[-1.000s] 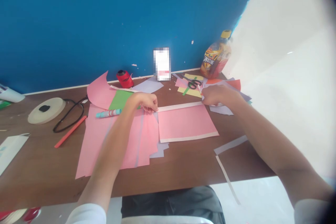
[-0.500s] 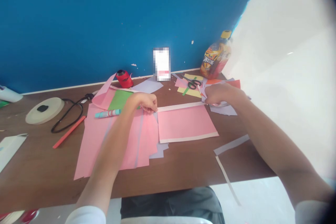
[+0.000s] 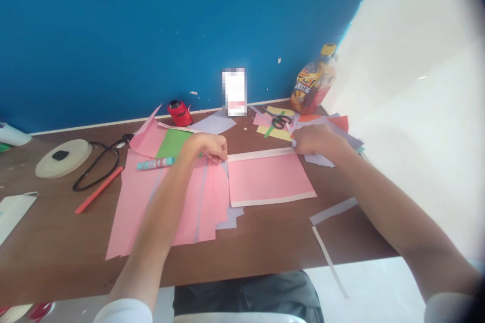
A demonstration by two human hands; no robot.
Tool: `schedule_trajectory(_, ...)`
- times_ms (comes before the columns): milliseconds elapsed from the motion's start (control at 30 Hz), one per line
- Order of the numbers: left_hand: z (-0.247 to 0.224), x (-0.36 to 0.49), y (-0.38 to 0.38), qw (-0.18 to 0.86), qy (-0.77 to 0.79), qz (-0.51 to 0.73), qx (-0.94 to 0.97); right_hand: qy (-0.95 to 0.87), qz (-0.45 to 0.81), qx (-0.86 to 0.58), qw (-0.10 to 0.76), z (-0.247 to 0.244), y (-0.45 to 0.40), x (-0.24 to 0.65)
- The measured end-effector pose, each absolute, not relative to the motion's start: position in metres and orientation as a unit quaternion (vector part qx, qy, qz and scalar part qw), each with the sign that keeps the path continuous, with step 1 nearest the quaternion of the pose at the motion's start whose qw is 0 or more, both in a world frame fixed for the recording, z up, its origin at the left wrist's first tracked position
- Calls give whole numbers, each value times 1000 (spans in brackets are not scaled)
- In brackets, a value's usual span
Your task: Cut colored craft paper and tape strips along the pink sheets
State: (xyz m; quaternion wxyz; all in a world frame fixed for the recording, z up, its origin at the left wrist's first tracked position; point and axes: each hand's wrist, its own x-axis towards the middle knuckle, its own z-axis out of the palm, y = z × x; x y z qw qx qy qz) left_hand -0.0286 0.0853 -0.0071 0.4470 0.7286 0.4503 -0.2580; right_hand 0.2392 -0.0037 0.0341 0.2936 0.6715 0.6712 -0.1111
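Note:
A pink sheet of paper (image 3: 271, 177) lies flat on the brown table, with a white strip along its near edge. Along its far edge runs a white tape strip (image 3: 261, 153). At the left end of that strip, my left hand (image 3: 212, 147) is closed, fingertips pinching it at the paper's corner. My right hand (image 3: 312, 139) is closed at the strip's right end; its fingertips are partly hidden. Under my left forearm are several pink sheets (image 3: 182, 212), with a light blue glue stick (image 3: 155, 163) on top.
Black-handled scissors (image 3: 281, 120) rest on coloured scraps beyond my right hand. A drink bottle (image 3: 313, 81) stands by the wall, and a red spool (image 3: 179, 113) farther left. A white disc (image 3: 63, 158), a black cable (image 3: 96, 169) and an orange-red stick (image 3: 99, 190) lie at left.
My right hand has shifted slightly left and down at the strip's end, and a round clear edge under it no longer shows. My left hand stays in place.

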Motion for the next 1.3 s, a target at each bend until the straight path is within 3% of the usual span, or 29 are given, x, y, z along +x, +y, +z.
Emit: schedule_trajectory(1300,-3,-23,79,443,478,-250,716,683,-89,677,258,14,0,246)
